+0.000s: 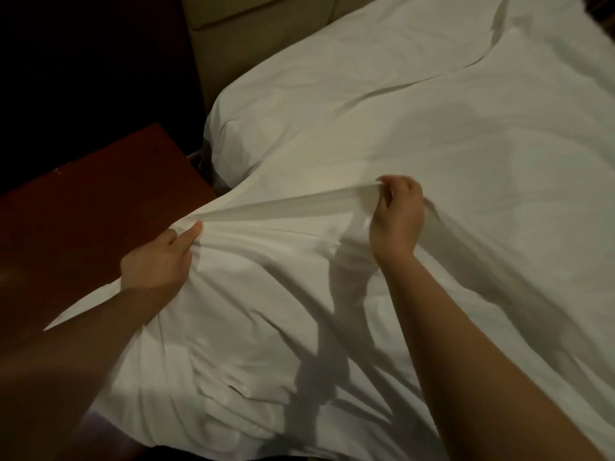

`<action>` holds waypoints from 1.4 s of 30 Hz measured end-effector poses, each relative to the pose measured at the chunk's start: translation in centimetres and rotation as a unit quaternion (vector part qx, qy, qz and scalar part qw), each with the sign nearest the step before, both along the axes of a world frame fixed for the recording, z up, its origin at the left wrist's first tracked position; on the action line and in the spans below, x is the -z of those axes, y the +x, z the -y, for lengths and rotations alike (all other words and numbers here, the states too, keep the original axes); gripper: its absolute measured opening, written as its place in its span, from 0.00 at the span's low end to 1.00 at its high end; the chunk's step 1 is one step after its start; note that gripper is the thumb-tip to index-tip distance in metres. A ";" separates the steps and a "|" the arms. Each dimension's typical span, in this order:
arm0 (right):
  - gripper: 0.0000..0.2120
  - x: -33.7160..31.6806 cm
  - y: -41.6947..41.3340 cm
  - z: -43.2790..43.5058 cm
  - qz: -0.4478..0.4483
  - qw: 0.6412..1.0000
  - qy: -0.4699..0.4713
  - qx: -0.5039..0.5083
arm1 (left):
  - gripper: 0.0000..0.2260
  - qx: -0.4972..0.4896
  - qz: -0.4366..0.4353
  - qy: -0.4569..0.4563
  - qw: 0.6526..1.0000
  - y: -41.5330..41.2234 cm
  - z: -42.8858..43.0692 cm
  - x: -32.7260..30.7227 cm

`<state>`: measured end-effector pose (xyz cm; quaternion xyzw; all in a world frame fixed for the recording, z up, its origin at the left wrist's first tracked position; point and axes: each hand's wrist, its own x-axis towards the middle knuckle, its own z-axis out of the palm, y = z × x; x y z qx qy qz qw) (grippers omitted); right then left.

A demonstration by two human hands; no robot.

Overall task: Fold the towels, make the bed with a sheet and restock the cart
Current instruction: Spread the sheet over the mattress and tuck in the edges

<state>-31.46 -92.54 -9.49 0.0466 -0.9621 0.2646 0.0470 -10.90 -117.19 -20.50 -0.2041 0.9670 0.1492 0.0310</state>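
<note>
- The left grip (156, 259) is pinching a gathered fold of the white sheet (416, 134), fingers curling into the cloth and thumb lying along it.
- The right grip (397, 221), toward three o'clock of the left, is pinching the same edge from above, so a taut band is stretching between the two.
- The sheet is lying over the bed (219, 151), spreading to twelve and one o'clock, creasing there and bunching at six o'clock.
- A dark red counter (83, 211) is sitting at nine o'clock, and a padded headboard (233, 38) at eleven.
- I am judging the bed-making about midway: the sheet is on, with smoothing and tucking left to do. Towels and cart are not showing.
</note>
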 end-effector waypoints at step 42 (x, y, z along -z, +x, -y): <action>0.11 4.1 -15.8 9.4 0.104 0.938 0.097 -0.315 | 0.20 0.016 -0.013 -0.003 1.000 -0.2 -0.1 -0.8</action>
